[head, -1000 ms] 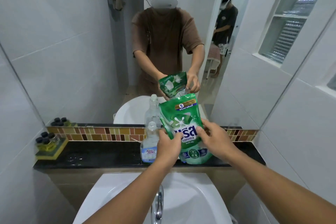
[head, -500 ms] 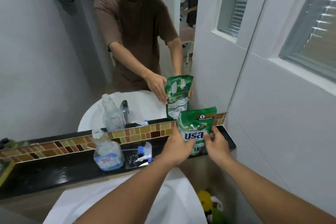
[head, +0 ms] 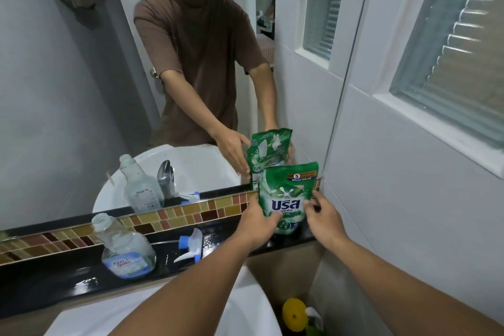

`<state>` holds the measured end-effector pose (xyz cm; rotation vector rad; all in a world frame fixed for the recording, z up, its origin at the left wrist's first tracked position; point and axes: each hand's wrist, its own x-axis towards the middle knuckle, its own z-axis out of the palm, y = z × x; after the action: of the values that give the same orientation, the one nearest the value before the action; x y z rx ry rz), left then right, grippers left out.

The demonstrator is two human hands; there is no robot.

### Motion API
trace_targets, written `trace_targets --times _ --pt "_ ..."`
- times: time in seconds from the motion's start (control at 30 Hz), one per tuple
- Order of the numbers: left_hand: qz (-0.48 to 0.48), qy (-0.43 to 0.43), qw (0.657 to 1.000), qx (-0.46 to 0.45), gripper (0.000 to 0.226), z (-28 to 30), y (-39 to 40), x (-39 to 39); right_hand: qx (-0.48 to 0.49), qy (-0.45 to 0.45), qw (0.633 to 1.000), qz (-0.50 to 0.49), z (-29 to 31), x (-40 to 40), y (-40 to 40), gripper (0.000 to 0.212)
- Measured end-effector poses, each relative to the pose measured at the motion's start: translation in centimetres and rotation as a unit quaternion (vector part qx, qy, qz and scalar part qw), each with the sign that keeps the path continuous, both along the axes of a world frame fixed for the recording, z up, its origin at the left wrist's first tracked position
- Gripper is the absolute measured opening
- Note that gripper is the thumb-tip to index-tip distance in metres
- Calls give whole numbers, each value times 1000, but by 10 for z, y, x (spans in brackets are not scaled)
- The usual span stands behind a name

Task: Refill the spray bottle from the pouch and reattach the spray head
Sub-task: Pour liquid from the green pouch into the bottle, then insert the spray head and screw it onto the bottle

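A green refill pouch point(head: 289, 194) stands upright at the right end of the black ledge point(head: 54, 278), against the mirror. My left hand point(head: 259, 222) grips its left side and my right hand point(head: 323, 219) holds its right edge. The clear spray bottle point(head: 124, 249) stands on the ledge to the left, neck uncapped, with a little blue liquid at the bottom. The blue-and-white spray head point(head: 189, 244) lies on its side on the ledge between the bottle and the pouch.
A white sink point(head: 245, 316) sits below the ledge. A mirror point(head: 81, 90) rises behind it above a mosaic tile strip point(head: 177, 215). A white tiled wall with a glass window point(head: 450, 43) is close on the right. A yellow item point(head: 294, 314) lies on the floor.
Both hands carried the pouch from beside the bottle to the right end of the ledge and lowered it there. My view swung right, so bottle and spray head now sit left.
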<state>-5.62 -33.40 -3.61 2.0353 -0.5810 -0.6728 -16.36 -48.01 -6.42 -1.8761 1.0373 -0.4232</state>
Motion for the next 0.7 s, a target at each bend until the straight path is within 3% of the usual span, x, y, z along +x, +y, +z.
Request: trace_targets --times 0.13,0.33,0.47,0.7 --pt "24 18 999 22 82 -15 26 5 16 17 1000 -16 -4 -5 1 64" --pt "101 -12 995 17 49 -52 113 7 59 70 992 -92 -33 -13 58 41" --pt "176 -39 983 20 24 -68 180 10 59 120 991 -21 -53 12 119 29" --pt "227 -40 973 30 18 -71 275 32 16 150 981 122 -50 78 210 18"
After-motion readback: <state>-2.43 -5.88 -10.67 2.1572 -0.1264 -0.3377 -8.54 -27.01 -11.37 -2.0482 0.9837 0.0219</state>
